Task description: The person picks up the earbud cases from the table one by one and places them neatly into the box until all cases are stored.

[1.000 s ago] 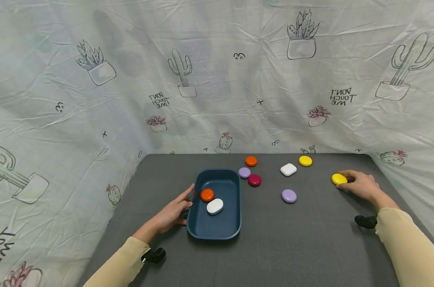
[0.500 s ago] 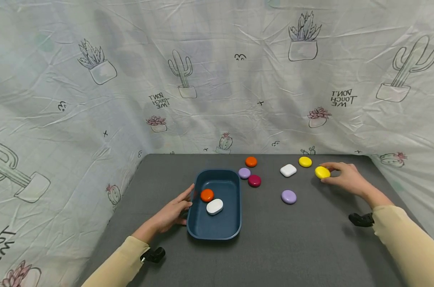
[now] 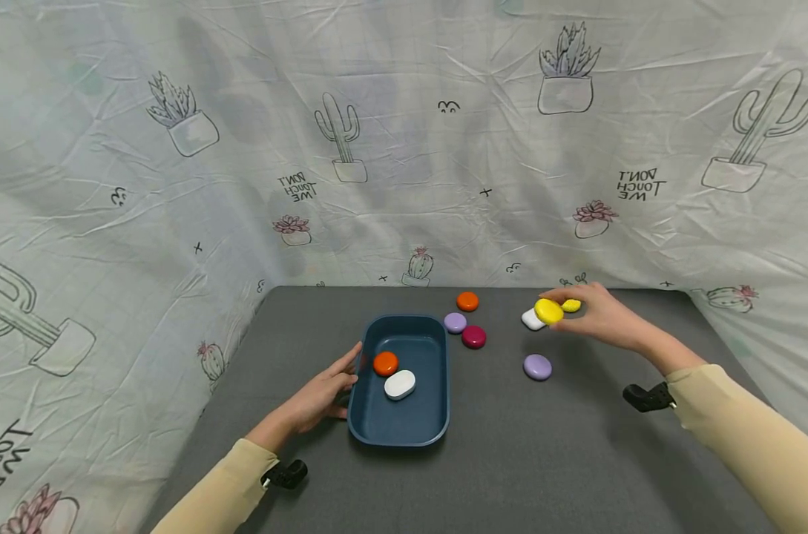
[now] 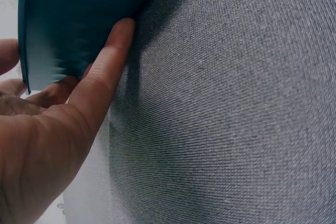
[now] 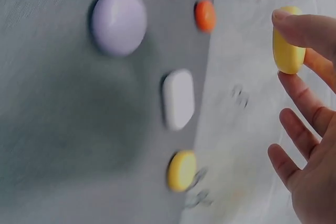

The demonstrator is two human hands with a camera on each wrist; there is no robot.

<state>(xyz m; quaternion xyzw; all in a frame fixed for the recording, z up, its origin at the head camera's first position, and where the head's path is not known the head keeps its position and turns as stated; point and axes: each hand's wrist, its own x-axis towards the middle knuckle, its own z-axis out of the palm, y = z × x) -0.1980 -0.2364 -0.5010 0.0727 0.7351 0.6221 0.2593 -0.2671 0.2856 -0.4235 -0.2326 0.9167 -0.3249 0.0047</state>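
Note:
In the head view my right hand (image 3: 600, 317) pinches a smooth yellow disc (image 3: 548, 311) between thumb and fingertips, raised above the table. The right wrist view shows this yellow disc (image 5: 289, 51) with the other fingers spread below it. Behind the hand, a white block (image 3: 532, 320) and another yellow piece (image 3: 571, 305) are partly hidden. My left hand (image 3: 315, 400) rests against the left side of a dark blue tray (image 3: 404, 434), fingers fairly straight. The tray holds an orange disc (image 3: 386, 363) and a white oval piece (image 3: 400, 385). The left wrist view shows the thumb (image 4: 100, 77) touching the tray's outer wall.
Right of the tray lie a second orange disc (image 3: 467, 301), a small lilac disc (image 3: 455, 322), a crimson disc (image 3: 473, 337) and a larger lilac disc (image 3: 537, 367). The grey table (image 3: 510, 460) ends at a hanging printed cloth (image 3: 390, 148).
My right hand has lifted the yellow disc off the table and carried it left, now in front of the white block. The left hand and the tray have stayed put.

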